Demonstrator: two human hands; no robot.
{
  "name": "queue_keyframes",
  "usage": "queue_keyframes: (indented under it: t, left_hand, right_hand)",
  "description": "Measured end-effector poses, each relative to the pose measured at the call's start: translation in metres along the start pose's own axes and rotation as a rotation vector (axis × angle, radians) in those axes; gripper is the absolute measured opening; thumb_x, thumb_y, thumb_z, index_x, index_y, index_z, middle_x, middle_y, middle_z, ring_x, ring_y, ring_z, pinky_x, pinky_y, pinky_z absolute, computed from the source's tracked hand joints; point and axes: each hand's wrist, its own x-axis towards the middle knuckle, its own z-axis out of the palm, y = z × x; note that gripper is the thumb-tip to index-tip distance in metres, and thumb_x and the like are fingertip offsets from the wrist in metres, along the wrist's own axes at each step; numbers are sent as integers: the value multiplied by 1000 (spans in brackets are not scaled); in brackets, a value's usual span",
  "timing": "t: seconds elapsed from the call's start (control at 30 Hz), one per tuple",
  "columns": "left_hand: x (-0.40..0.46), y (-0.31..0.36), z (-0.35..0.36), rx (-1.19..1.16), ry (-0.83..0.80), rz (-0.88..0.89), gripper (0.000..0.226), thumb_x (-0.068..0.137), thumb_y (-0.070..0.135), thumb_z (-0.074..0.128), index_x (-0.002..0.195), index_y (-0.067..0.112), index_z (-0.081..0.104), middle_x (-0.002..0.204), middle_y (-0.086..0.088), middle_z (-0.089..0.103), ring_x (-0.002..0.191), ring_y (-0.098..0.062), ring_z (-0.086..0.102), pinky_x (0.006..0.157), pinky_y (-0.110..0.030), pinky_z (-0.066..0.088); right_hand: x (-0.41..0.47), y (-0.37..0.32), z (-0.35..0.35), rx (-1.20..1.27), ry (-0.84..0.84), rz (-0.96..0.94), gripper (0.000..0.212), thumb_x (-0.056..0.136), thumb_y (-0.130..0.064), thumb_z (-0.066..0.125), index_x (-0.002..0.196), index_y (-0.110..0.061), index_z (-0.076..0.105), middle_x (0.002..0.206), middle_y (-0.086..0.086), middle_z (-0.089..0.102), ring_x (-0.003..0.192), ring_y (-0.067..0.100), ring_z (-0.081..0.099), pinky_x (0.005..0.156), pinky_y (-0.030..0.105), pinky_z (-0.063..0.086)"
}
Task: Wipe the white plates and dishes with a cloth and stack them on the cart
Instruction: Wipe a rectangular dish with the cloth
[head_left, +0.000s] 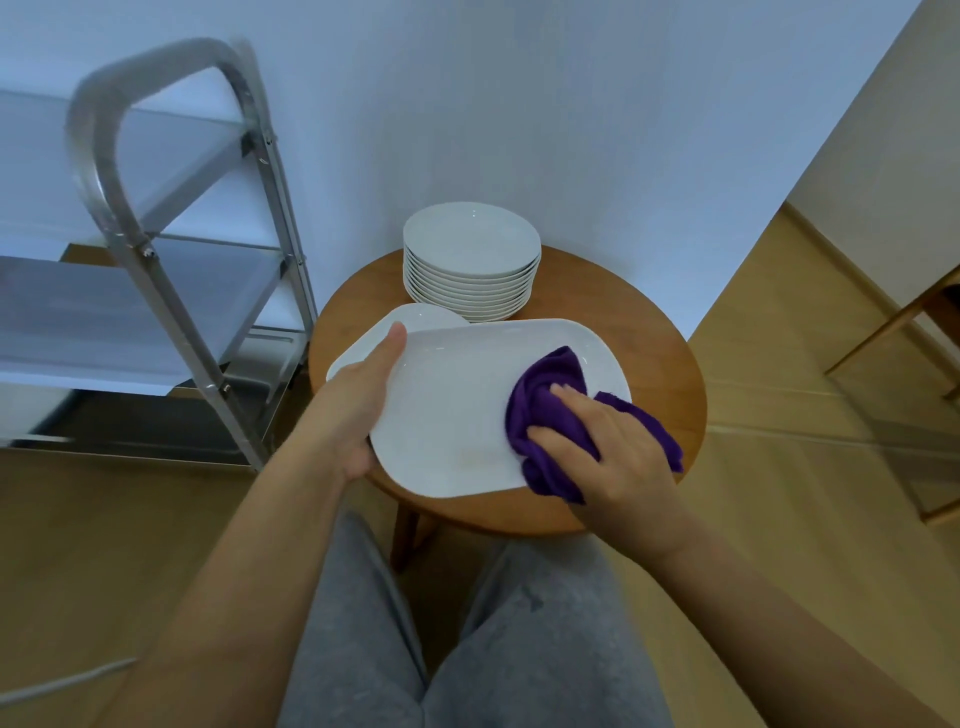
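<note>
My left hand (358, 410) grips the left edge of a large white oval platter (457, 405), held tilted above the round wooden table (670, 395), thumb on its upper face. My right hand (608, 441) presses a bunched purple cloth (545, 415) against the platter's right side. Another white oval dish (384, 332) lies under the platter, mostly hidden. Behind them stands a stack of several white round plates (472, 249). The metal cart (156, 270) stands to the left, and the shelves I can see hold nothing.
A white wall closes off the back, right behind the plate stack. Wooden floor runs around the table. My knees in grey trousers (467, 649) sit under the table's near edge. A wooden furniture leg (893, 332) shows at far right.
</note>
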Motion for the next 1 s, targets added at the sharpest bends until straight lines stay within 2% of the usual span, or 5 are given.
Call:
queue_keyframes:
  t: [0.2, 0.33, 0.73, 0.9, 1.0]
  left_hand:
    - [-16, -32, 35, -317, 286, 230, 35, 87, 43, 58, 120, 38, 48, 109, 7, 60, 94, -18, 62, 68, -33, 58]
    - [-23, -51, 53, -115, 440, 364, 45, 96, 35, 47, 136, 42, 27, 108, 15, 46, 87, -8, 54, 66, -22, 55]
    - [5, 26, -7, 83, -68, 131, 10, 96, 16, 47, 91, 21, 54, 61, 6, 71, 55, -9, 68, 44, -23, 53]
    - [16, 25, -4, 204, -126, 10, 80, 58, 81, 45, 114, 26, 54, 110, -1, 68, 94, -22, 67, 69, -36, 57]
    - [19, 5, 2, 272, -66, 158, 98, 48, 85, 44, 134, 38, 40, 137, 4, 46, 117, -20, 50, 90, -42, 45]
  right_hand:
    - [15, -36, 9, -35, -20, 372, 50, 49, 0, 90, 96, -1, 72, 100, 23, 68, 76, 36, 68, 55, 38, 57]
    - [25, -58, 16, 33, -97, 556, 69, 37, 4, 92, 102, -1, 69, 102, 22, 68, 81, 38, 68, 57, 41, 57]
    - [-6, -26, -1, 185, -85, -18, 61, 71, -25, 81, 119, -17, 45, 129, 12, 50, 116, 27, 50, 92, 37, 49]
    - [19, -29, -28, 865, -181, 640, 46, 68, -29, 81, 104, -38, 53, 100, -27, 64, 94, -3, 61, 72, 8, 49]
    - [22, -10, -30, 1300, -20, 1017, 60, 56, -24, 87, 108, -31, 55, 96, -17, 69, 90, 5, 66, 64, 17, 53]
